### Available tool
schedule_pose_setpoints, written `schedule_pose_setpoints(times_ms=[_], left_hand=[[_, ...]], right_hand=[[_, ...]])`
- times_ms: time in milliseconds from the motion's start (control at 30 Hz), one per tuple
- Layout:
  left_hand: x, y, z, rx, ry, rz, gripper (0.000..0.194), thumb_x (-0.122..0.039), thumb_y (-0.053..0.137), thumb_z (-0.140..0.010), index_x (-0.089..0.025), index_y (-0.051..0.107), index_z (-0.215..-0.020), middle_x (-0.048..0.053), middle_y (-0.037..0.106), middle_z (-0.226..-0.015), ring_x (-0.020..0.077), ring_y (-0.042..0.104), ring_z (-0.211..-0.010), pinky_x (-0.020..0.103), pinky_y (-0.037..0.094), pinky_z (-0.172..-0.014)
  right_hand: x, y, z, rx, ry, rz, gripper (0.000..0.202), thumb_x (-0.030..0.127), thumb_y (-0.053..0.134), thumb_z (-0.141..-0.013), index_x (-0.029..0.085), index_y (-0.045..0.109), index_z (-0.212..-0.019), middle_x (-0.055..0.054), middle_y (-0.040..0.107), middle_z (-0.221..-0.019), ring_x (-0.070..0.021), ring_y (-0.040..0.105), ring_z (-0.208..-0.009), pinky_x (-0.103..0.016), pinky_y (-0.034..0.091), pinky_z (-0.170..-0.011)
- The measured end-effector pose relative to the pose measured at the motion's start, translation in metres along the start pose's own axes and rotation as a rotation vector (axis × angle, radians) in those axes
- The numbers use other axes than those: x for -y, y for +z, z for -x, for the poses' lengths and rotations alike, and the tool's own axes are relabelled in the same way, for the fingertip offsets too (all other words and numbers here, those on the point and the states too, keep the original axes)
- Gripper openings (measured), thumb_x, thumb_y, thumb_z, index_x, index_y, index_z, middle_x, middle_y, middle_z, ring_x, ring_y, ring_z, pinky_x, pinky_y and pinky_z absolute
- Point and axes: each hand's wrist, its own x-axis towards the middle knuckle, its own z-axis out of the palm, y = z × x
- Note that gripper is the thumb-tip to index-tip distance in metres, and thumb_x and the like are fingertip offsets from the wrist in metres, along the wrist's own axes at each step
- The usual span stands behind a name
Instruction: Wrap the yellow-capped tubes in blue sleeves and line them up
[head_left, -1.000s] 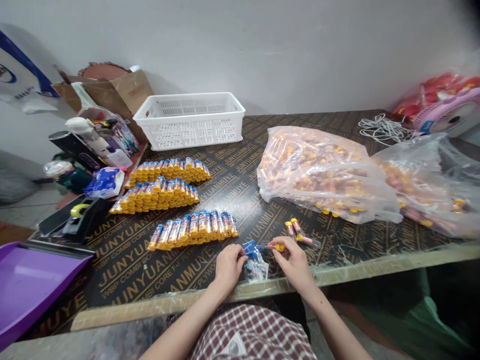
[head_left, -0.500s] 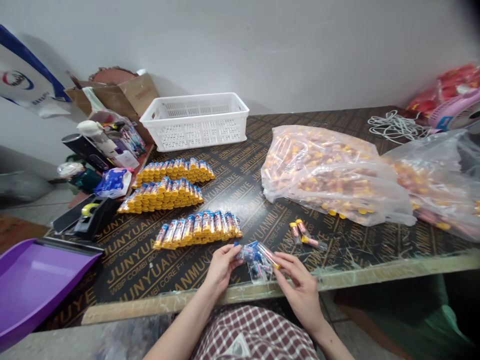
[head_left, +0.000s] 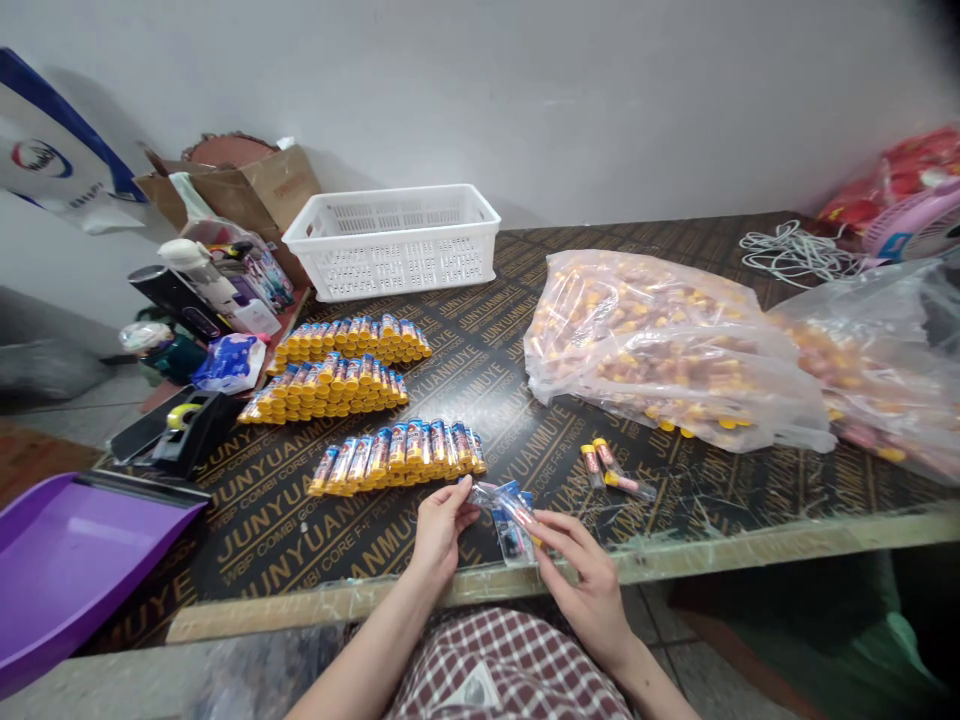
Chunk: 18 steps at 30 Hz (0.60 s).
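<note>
My left hand (head_left: 441, 530) pinches a small clear plastic sleeve (head_left: 484, 493) by its left end, between thumb and forefinger. In the fingertips of my right hand (head_left: 585, 575) is a slim clear tube (head_left: 519, 512) with a yellow cap, tilted with its far end against the sleeve. Whether the tube's end is inside the sleeve I cannot tell. Several flat, blue-printed clear sleeves (head_left: 514, 545) lie on the table beneath both hands. Close by on the right, a few loose yellow-capped tubes (head_left: 592, 466) rest on the board. Left of centre lies a row of blue-wrapped, yellow-capped tubes (head_left: 397, 455).
Two more piles of wrapped tubes (head_left: 330, 390) lie farther back, before a white plastic basket (head_left: 397, 260). Large translucent bags of tubes (head_left: 645, 330) cover the right side. A tape dispenser (head_left: 187, 430) and purple dustpan (head_left: 97, 570) sit at left. The wooden table edge (head_left: 675, 560) is in front.
My right hand has moved slightly left, bringing the tube up against the sleeve. The left hand has shifted slightly upward, and the sleeve now stretches out toward the tube.
</note>
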Motion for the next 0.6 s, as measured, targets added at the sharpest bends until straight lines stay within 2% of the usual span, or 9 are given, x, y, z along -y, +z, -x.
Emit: schedule_pose_setpoints(times_ms=[133,233,367,433,500,567,600], left_hand=[[0.002,0.004,0.007,0.059,0.05,-0.034,0.031,-0.037,0.077,-0.06,-0.011,0.061,-0.065,0.0,0.061,-0.062,0.0074,0.055,-0.054,0.019,0.049,-0.053],[-0.001,0.008,0.015,0.179,0.049,-0.031,0.03,-0.034,0.077,-0.062,-0.013,0.06,-0.076,0.001,0.064,-0.067,0.0105,0.06,-0.06,0.023,0.051,-0.06],[-0.007,0.012,0.024,0.297,-0.007,-0.058,0.042,-0.029,0.078,-0.061,-0.015,0.06,-0.096,0.003,0.068,-0.072,0.0125,0.062,-0.061,0.026,0.05,-0.063],[-0.008,0.013,0.029,0.388,-0.063,-0.108,0.041,-0.03,0.078,-0.061,-0.011,0.063,-0.095,0.007,0.069,-0.076,0.0135,0.062,-0.063,0.026,0.049,-0.063],[-0.008,0.014,0.033,0.466,-0.118,-0.166,0.037,-0.033,0.077,-0.062,-0.008,0.067,-0.087,0.009,0.069,-0.077,0.0133,0.061,-0.063,0.024,0.048,-0.062],[-0.006,0.015,0.037,0.502,-0.151,-0.206,0.035,-0.036,0.076,-0.062,-0.008,0.069,-0.083,0.009,0.068,-0.074,0.0119,0.06,-0.06,0.022,0.045,-0.059],[-0.005,0.016,0.039,0.508,-0.161,-0.213,0.035,-0.036,0.077,-0.062,-0.008,0.07,-0.082,0.008,0.068,-0.073,0.0114,0.059,-0.059,0.022,0.045,-0.058]], right_hand=[[-0.002,0.004,0.0,0.131,0.018,-0.038,0.038,0.011,0.046,-0.086,0.027,0.059,-0.117,-0.007,0.057,-0.114,-0.0182,0.056,-0.107,-0.033,0.047,-0.094],[-0.005,0.007,-0.001,0.139,0.044,-0.063,0.038,0.01,0.042,-0.087,0.028,0.058,-0.117,-0.006,0.056,-0.112,-0.0175,0.056,-0.105,-0.032,0.048,-0.09],[-0.011,0.01,-0.003,0.116,0.066,-0.059,0.048,0.009,0.045,-0.082,0.029,0.048,-0.126,-0.006,0.055,-0.106,-0.0165,0.059,-0.092,-0.031,0.053,-0.08],[-0.013,0.01,-0.006,0.086,0.038,-0.025,0.061,0.008,0.049,-0.076,0.028,0.039,-0.133,-0.008,0.05,-0.116,-0.0197,0.056,-0.101,-0.036,0.051,-0.086],[-0.012,0.009,-0.01,0.081,-0.004,-0.027,0.073,0.007,0.051,-0.07,0.027,0.032,-0.137,-0.01,0.039,-0.132,-0.0243,0.047,-0.117,-0.042,0.045,-0.095],[-0.011,0.008,-0.013,0.136,-0.031,-0.071,0.079,0.007,0.05,-0.065,0.025,0.028,-0.138,-0.01,0.028,-0.143,-0.0265,0.039,-0.127,-0.044,0.042,-0.099],[-0.01,0.007,-0.015,0.178,-0.04,-0.093,0.08,0.006,0.049,-0.063,0.025,0.028,-0.138,-0.009,0.028,-0.144,-0.0266,0.037,-0.128,-0.044,0.04,-0.101]])
